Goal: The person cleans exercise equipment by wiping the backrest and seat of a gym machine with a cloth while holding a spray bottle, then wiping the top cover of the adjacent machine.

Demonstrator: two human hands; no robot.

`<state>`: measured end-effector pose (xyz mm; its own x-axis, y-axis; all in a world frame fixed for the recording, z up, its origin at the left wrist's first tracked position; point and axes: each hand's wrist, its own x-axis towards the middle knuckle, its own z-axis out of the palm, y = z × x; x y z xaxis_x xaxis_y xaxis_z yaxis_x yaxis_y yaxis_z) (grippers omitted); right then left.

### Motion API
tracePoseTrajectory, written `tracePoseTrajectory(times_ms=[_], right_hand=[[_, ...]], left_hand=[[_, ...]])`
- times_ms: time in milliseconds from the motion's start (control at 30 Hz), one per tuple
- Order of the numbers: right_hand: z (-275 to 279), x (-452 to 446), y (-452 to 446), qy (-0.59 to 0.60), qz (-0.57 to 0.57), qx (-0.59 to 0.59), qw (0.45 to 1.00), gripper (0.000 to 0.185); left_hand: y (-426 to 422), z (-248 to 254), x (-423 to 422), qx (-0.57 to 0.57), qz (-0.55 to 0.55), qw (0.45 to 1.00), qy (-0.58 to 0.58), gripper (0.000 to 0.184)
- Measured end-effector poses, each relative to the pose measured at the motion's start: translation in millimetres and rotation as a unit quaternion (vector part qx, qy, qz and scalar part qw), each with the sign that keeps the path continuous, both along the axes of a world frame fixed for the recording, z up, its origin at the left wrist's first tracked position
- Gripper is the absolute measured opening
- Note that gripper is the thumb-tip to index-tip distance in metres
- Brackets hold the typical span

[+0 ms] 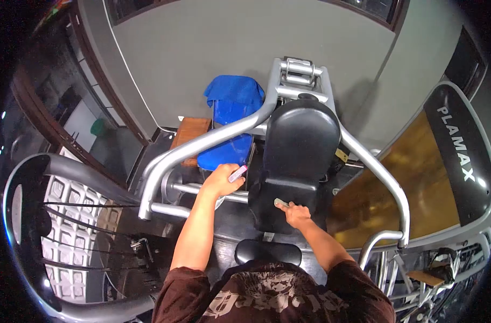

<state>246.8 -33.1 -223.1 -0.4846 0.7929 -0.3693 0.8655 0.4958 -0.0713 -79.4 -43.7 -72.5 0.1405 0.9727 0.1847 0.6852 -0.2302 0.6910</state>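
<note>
My left hand is closed around a slim pink-and-white tube-like object, held left of the black seat. A bit of something whitish shows below that wrist. Over the black padded seat of a gym machine, my right hand is closed on a small pale piece, possibly folded cloth; its kind is unclear. That hand is at the seat's surface, though contact is hard to judge. Behind the seat rises a black backrest, framed by silver tubes.
A blue chair with a blue cloth over its top stands behind the left tube, beside a wooden board. A PLAMAX panel is at the right. Near my body is a black roller pad. Cables run at the left.
</note>
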Motion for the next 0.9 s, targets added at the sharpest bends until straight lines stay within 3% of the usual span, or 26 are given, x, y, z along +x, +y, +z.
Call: tracePoseTrajectory(times_ms=[167, 300, 467, 600, 667, 700, 833, 900], right_hand=[[43, -1, 21, 0.096, -0.03, 0.071, 0.992, 0.057], [25, -7, -3, 0.118, -0.114, 0.047, 0.985, 0.06], [-26, 12, -8, 0.034, -0.037, -0.026, 0.998, 0.056], [38, 9, 17, 0.106, -0.025, 0.046, 0.993, 0.045], [58, 2, 34, 0.169, -0.118, 0.08, 0.975, 0.053], [56, 6, 41, 0.18, -0.1, 0.092, 0.974, 0.053], [35, 14, 11, 0.111, -0.046, 0.073, 0.99, 0.058], [-10, 20, -2, 0.05, -0.026, 0.035, 0.998, 0.057]], left_hand=[[0, 1, 4, -0.02, -0.009, 1.0, 0.0, 0.028], [-2, -2, 7, -0.018, -0.007, 1.0, 0.001, 0.028], [-9, 4, 11, -0.056, 0.007, 0.998, 0.008, 0.027], [-10, 4, 13, -0.051, 0.009, 0.998, 0.021, 0.028], [-10, 3, 14, -0.034, 0.01, 0.999, 0.019, 0.029], [-11, 2, 14, -0.027, 0.01, 0.999, 0.019, 0.03], [-12, -1, 11, -0.023, 0.014, 1.0, 0.012, 0.028], [-14, -3, 9, -0.023, 0.029, 0.999, 0.004, 0.029]])
